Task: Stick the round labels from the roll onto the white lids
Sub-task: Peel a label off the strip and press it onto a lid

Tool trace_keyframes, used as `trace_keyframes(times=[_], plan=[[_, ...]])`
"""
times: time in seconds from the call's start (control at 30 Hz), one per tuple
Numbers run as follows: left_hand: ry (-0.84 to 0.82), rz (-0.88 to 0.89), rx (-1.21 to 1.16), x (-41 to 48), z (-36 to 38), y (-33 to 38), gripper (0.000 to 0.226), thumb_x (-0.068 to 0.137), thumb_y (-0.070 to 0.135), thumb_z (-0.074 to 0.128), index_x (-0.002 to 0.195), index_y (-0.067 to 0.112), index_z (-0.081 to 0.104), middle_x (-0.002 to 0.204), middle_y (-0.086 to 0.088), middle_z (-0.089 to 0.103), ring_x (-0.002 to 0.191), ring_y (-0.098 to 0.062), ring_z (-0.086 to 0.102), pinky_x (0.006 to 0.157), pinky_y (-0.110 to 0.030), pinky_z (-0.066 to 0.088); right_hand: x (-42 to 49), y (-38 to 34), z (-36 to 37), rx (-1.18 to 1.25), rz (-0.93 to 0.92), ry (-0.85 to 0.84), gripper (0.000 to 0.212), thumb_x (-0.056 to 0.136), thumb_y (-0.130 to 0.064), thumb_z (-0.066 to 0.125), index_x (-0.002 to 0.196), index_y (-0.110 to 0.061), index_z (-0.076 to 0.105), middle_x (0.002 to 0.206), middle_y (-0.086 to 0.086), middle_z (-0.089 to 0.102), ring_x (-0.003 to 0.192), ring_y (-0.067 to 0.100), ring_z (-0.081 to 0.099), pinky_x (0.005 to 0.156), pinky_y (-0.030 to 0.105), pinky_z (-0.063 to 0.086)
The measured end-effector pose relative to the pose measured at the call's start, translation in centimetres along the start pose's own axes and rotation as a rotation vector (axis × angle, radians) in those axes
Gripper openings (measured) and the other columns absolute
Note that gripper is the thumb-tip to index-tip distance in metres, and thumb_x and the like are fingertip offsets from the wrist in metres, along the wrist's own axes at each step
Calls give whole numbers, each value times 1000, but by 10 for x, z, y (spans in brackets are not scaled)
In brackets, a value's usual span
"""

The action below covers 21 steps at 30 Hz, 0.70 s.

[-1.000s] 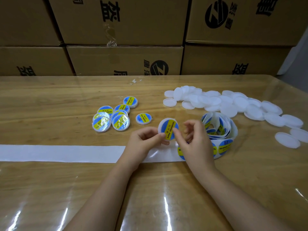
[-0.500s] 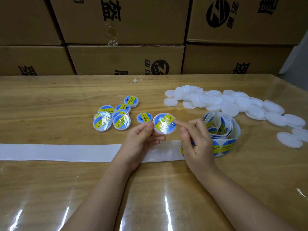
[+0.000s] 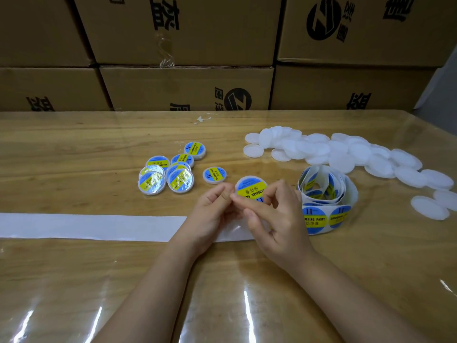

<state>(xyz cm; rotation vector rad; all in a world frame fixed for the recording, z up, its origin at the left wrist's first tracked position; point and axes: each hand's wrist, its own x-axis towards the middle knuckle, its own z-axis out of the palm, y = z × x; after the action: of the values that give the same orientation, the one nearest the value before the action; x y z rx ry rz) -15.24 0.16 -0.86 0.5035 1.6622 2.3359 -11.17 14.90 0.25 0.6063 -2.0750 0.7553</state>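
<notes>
left hand (image 3: 212,214) + right hand (image 3: 274,219) pinch one labelled lid (image 3: 249,189) | done lids (image 3: 170,172) left of hands: several | blank lids (image 3: 333,152) beyond right hand: many unlabelled

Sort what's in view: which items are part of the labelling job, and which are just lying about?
Job: left hand and right hand, both gripping the held lid, label on; label roll; blank white lids; finished lids; white backing strip.
Lying about: cardboard boxes; paper scrap.
</notes>
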Motion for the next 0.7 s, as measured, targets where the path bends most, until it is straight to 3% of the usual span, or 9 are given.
trace_keyframes(times=[0.1, 0.27, 0.47, 0.6, 0.7], plan=[[-18, 4, 33, 1, 1, 1, 34, 93, 33, 46, 66, 27, 65, 64, 5, 61, 62, -6, 58, 65, -19, 49, 0, 4, 0, -20, 27, 17, 29, 90, -27, 48, 116, -30, 63, 80, 2, 40, 78, 13, 41, 71, 37, 33], [-28, 0, 12, 2, 0, -1, 28, 90, 33, 45, 87, 9, 61, 67, 4, 64, 59, -5, 56, 62, -17, 48, 2, 7, 1, -91, 144, 72, 32, 93, -27, 45, 115, -25, 68, 80, 0, 39, 76, 12, 41, 71, 36, 32], [-19, -10, -5, 0, 1, 3, 32, 88, 39, 53, 81, 9, 56, 65, 0, 59, 58, -9, 51, 65, -22, 46, 1, 2, 2, -86, 71, -2, 33, 91, -27, 46, 118, -27, 65, 79, 1, 39, 77, 14, 41, 69, 38, 34], [37, 8, -67, 1, 1, 6, 28, 90, 39, 52, 77, 16, 62, 75, -4, 60, 68, -13, 52, 69, -28, 43, 1, 0, 1, -60, 7, -33, 31, 89, -28, 49, 114, -31, 67, 77, 2, 42, 74, 18, 44, 69, 40, 33], [61, 41, -75, 4, -3, 7, 39, 103, 25, 35, 85, 21, 69, 85, -1, 69, 82, -13, 65, 74, -25, 51, 1, 0, 1, -58, 5, -34, 29, 88, -28, 51, 109, -32, 70, 76, 0, 41, 73, 18, 45, 70, 38, 32]])
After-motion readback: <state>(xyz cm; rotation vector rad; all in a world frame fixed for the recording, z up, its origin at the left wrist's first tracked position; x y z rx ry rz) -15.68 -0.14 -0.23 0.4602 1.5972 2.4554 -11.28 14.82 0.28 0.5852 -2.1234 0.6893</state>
